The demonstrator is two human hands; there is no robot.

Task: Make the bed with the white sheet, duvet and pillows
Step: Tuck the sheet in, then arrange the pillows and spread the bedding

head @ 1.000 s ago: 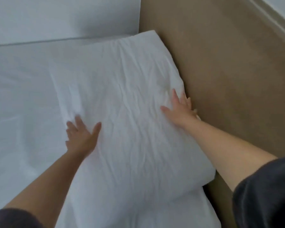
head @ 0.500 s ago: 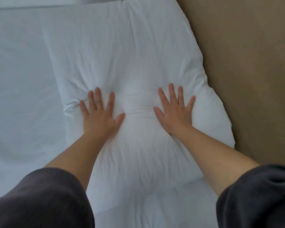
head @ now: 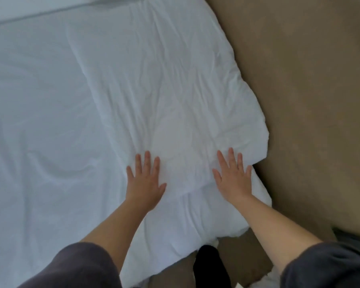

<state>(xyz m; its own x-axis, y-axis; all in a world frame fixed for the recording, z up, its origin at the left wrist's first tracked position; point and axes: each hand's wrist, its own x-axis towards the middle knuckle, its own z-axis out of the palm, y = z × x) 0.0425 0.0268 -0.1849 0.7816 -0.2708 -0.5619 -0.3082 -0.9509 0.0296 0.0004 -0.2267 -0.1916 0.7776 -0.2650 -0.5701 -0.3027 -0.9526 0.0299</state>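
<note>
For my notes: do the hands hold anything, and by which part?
Nothing is held. Left hand and right hand lie flat, fingers spread, on the pillow near its near edge.

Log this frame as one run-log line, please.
step: smoothing pillow | left hand: flat, near edge | right hand: flat, near corner | pillow: on sheet, wrinkled

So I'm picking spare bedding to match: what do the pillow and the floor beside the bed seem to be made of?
Pillow: a white woven fabric case, probably cotton or a blend, matte, with fine sharp creases across it; the soft filling cannot be identified. Floor: looks like tan short-pile carpet, matte and faintly mottled with no shine, though the blur leaves that uncertain.
</note>
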